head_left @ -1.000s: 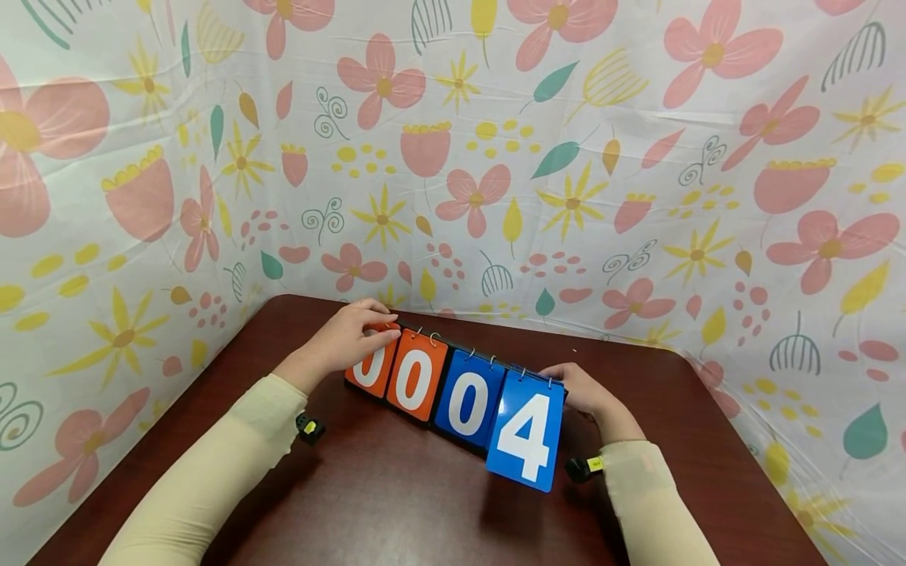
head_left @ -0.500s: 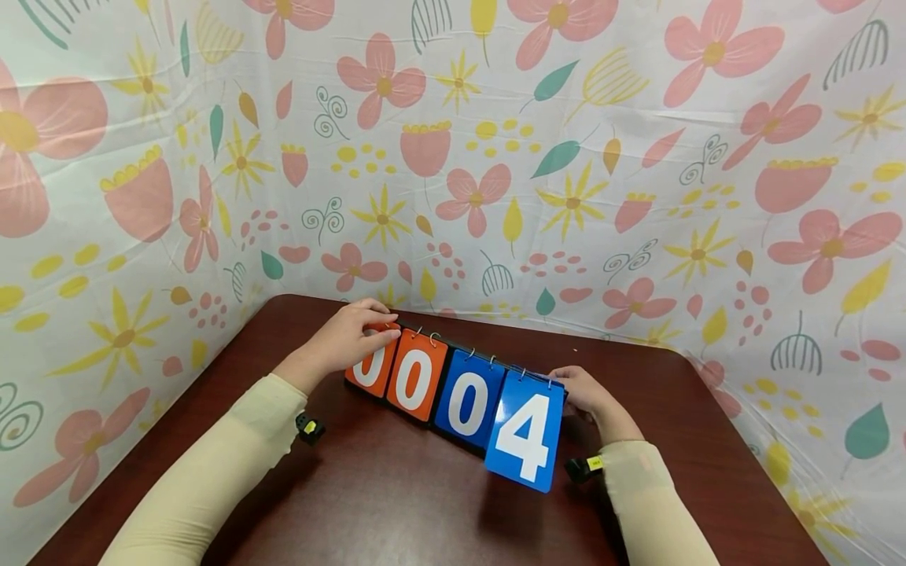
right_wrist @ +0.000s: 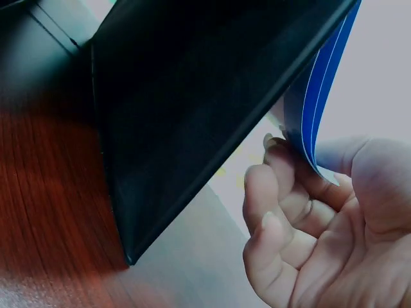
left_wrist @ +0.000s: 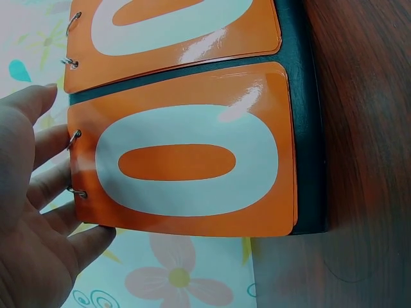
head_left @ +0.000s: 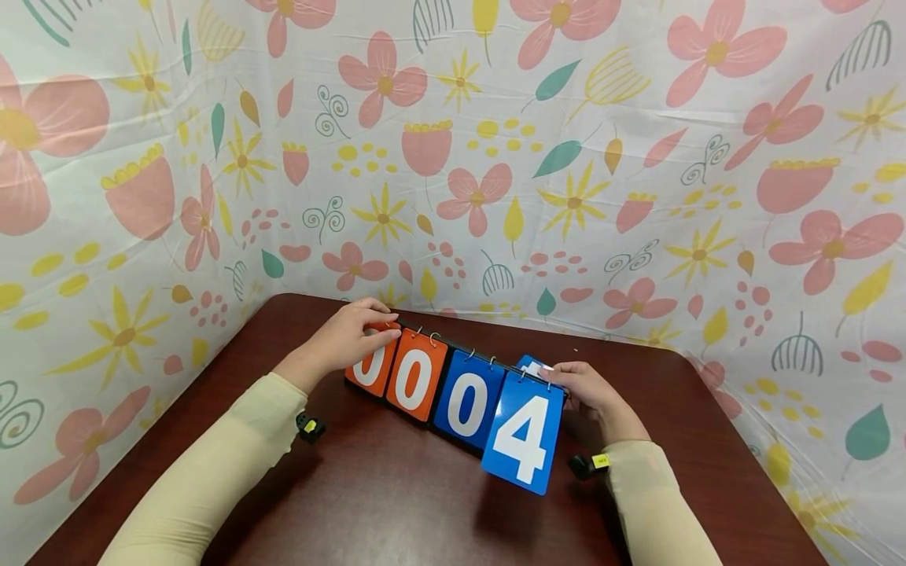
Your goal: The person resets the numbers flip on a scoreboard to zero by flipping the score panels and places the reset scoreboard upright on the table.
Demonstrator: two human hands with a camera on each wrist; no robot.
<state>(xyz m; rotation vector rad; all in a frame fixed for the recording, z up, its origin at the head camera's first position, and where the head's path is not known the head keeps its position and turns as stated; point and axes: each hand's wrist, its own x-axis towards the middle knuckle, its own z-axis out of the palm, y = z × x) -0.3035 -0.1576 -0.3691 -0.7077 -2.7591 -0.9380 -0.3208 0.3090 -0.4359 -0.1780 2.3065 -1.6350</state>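
Note:
A flip scoreboard stands slanted on the table, its ringed cards reading 0, 0, 0, 4. Two orange cards are on the left and two blue ones on the right; the front "4" card hangs tilted outward. My left hand grips the scoreboard's upper left end, partly covering the first orange card. At the other end, my right hand pinches several blue cards between thumb and fingers behind the top edge. A corner of a blue card shows above that edge.
The dark reddish-brown table extends around the scoreboard. A floral cloth hangs behind and at the sides. The scoreboard's black back panel slopes down to the tabletop.
My right hand has lifted slightly, and a blue card corner has come up behind the top edge under its thumb. The "4" card has swung slightly left. My left hand stays put.

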